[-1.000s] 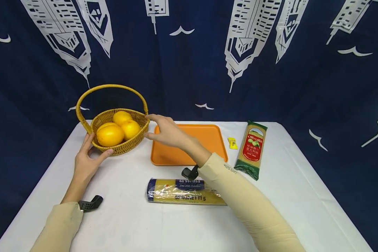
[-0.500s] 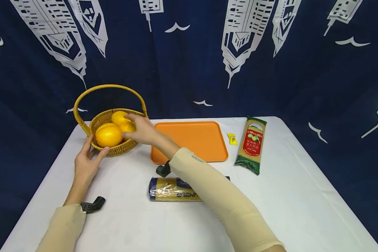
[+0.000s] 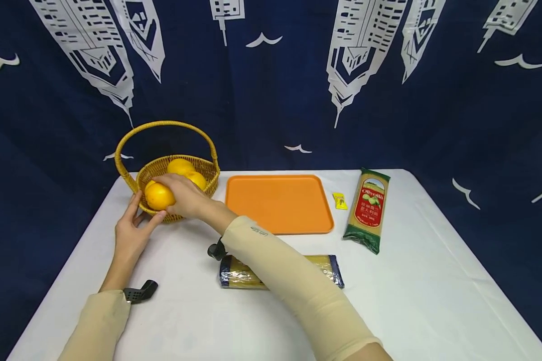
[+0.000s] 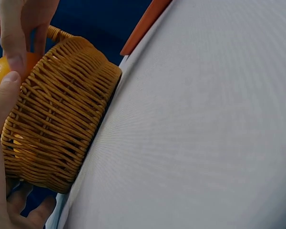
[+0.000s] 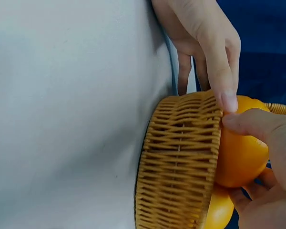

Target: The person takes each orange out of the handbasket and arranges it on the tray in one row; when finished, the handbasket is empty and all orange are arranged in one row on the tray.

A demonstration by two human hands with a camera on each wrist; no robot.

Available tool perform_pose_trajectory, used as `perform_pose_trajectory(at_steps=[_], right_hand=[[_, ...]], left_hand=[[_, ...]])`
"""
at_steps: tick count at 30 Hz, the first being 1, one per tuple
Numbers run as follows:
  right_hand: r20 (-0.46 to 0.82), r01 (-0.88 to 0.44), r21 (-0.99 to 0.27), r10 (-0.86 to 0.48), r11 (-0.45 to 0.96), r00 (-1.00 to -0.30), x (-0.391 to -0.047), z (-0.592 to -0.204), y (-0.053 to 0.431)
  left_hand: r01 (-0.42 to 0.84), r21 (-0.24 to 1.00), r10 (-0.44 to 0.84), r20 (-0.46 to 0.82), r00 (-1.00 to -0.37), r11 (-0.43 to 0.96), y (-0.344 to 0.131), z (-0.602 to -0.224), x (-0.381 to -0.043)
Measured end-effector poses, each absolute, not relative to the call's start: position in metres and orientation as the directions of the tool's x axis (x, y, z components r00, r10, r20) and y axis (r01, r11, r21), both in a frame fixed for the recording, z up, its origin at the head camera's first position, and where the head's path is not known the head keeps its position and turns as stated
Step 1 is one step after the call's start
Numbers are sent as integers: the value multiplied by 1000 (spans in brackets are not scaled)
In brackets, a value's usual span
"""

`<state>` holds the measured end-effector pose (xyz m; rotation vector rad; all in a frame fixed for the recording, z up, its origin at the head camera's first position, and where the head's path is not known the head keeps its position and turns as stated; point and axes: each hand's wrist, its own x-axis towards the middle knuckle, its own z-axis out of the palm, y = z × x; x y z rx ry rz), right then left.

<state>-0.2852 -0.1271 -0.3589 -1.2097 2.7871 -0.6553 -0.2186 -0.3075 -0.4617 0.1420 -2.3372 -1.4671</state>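
Note:
At the back left of the table stands a wicker basket (image 3: 213, 184) with a tall arched handle. Several yellow-orange oranges lie in it. My left hand (image 3: 130, 238) holds the basket's left front side, its thumb at the rim in the left wrist view and fingers curled around the wicker wall (image 4: 62, 114). My right hand (image 3: 186, 196) reaches into the basket and grips the front orange (image 3: 159, 195), thumb and fingers around it. In the right wrist view this orange (image 5: 240, 155) sits right at the rim, with another orange (image 5: 219, 210) beside it.
An orange tray (image 3: 280, 203) lies right of the basket. Beyond it are a small yellow packet (image 3: 340, 201) and a green-ended pasta pack (image 3: 367, 210). My right forearm crosses over a spaghetti pack (image 3: 241, 273). A dark blue printed curtain (image 3: 289, 100) hangs behind the table.
My right hand has moved left from the basket's right rim, over the oranges, and now grips the front one. My left hand stays on the basket.

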Motion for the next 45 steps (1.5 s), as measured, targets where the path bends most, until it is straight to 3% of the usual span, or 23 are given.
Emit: perform_pose_trajectory(at_steps=[7, 14, 22, 27, 34, 39, 45], right_hand=[[184, -674, -358, -659, 646, -729, -284, -359, -121], [319, -631, -537, -557, 560, -767, -284, -360, -99], [367, -600, -599, -485, 529, -794, -287, -351, -62], [278, -479, -678, -409, 558, -869, -293, -346, -37], [82, -161, -796, -160, 584, -984, -306, -351, -8], [-94, 64, -852, -32, 519, -995, -316, -359, 0], [-208, 196, -824, 39, 532, -977, -327, -372, 1]], left_hand=[[135, 877, -270, 284, -920, 461, -300, -461, -221], [125, 864, -265, 283, -922, 488, -302, -458, -221], [96, 852, -282, 275, -919, 515, -306, -453, -218], [97, 853, -290, 278, -916, 513, -307, -453, -217], [103, 850, -289, 287, -913, 517, -308, -454, -218], [101, 848, -287, 285, -915, 520, -309, -454, -216], [87, 854, -289, 266, -920, 513, -307, -458, -214]])
